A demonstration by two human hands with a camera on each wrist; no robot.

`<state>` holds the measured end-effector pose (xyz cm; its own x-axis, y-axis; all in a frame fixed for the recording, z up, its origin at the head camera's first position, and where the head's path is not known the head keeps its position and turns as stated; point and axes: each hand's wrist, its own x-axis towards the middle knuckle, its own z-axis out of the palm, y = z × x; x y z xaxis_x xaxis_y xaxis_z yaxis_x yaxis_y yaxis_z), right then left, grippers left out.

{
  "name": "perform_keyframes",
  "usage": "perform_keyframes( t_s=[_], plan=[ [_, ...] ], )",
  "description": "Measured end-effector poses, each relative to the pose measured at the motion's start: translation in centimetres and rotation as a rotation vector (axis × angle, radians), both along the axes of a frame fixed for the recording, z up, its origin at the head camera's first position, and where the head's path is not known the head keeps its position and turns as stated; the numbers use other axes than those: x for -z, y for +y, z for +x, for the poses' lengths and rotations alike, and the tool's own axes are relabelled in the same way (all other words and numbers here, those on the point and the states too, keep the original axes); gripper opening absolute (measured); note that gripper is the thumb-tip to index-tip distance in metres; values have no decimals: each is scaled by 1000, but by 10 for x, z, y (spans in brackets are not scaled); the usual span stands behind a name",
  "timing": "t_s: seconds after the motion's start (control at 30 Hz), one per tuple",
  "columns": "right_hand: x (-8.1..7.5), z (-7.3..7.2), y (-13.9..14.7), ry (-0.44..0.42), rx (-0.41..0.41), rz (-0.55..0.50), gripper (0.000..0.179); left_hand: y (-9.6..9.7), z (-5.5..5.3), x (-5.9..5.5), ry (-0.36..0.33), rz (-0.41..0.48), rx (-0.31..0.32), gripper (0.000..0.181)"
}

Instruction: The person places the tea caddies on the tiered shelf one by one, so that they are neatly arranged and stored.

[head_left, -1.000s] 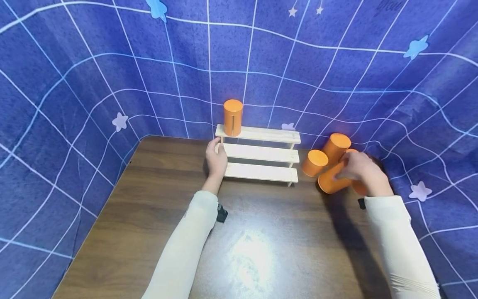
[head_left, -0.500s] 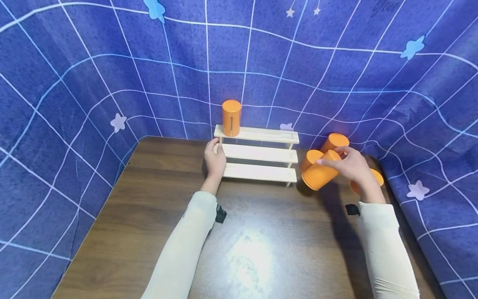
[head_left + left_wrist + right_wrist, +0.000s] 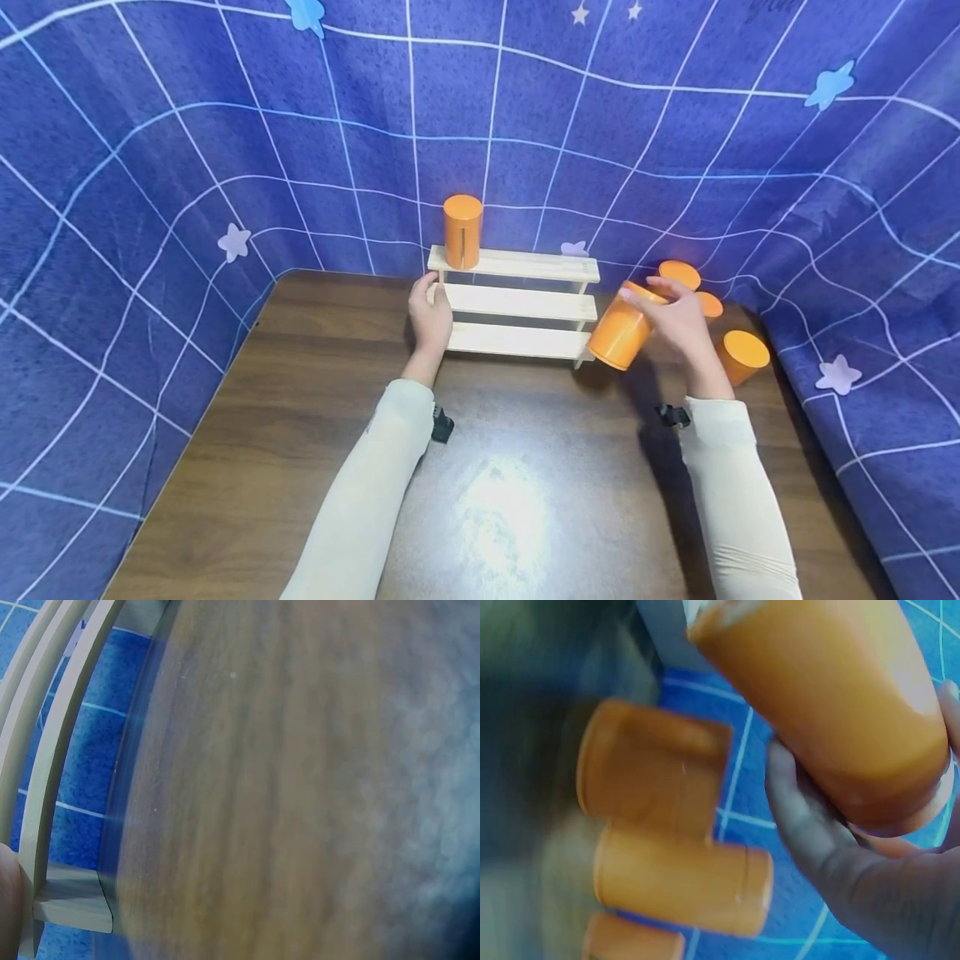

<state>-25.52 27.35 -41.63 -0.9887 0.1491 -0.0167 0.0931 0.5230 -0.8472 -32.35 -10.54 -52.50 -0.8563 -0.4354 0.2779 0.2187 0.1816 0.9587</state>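
A tilted orange cylinder [image 3: 619, 332] is clamped in the right hand [image 3: 678, 321]
It is near the right end of a pale wooden three-tier shelf [image 3: 517, 302]; whether the left hand [image 3: 431, 318] grips the left end cannot be told.

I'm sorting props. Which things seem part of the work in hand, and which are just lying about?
Likely part of the job:
orange canister in right hand
wooden rack, left hand at its end
top-tier canister
standing canisters at right

Seemingly just there:
table
patterned cloth
black wrist devices
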Motion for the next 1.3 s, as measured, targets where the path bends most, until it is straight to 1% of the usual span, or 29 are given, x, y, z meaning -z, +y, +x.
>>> perform_keyframes(
  t_s=[0.1,0.17,0.23,0.33,0.43,0.5,0.57,0.67,0.73,0.83,0.9,1.0,1.13,1.3],
  plan=[
    [7,-3,-12,28,38,-139,79,0,0,-1,-4,2,-6,34],
    [12,-5,-20,43,58,-285,71,-1,0,-1,-12,3,-9,34],
    [18,-7,-27,65,64,-437,59,-1,0,-2,-14,3,-11,34],
    [26,-11,-35,113,31,-636,37,-1,0,-4,-10,6,-13,34],
    [32,-14,-41,172,-27,-752,18,-1,0,-5,-10,7,-16,34],
    [34,-15,-47,214,-47,-804,12,-1,0,-5,-15,7,-18,34],
    [34,-15,-51,245,-55,-826,10,-1,0,-4,-17,4,-19,34],
    [32,-15,-57,258,-60,-845,10,0,0,-3,-17,1,-19,34],
    [29,-15,-62,258,-79,-897,12,1,0,-3,-20,-1,-21,34],
    [26,-16,-68,254,-138,-1015,16,2,2,-5,-27,-1,-22,34],
    [24,-16,-71,260,-178,-1091,23,3,3,-7,-31,0,-24,34],
    [24,-18,-75,254,-215,-1158,33,4,4,-10,-33,3,-22,34],
    [23,-20,-81,260,-229,-1190,38,4,4,-9,-34,-2,-26,34],
    [21,-21,-87,265,-256,-1181,34,4,2,-6,-25,1,-18,34]
  ],
)
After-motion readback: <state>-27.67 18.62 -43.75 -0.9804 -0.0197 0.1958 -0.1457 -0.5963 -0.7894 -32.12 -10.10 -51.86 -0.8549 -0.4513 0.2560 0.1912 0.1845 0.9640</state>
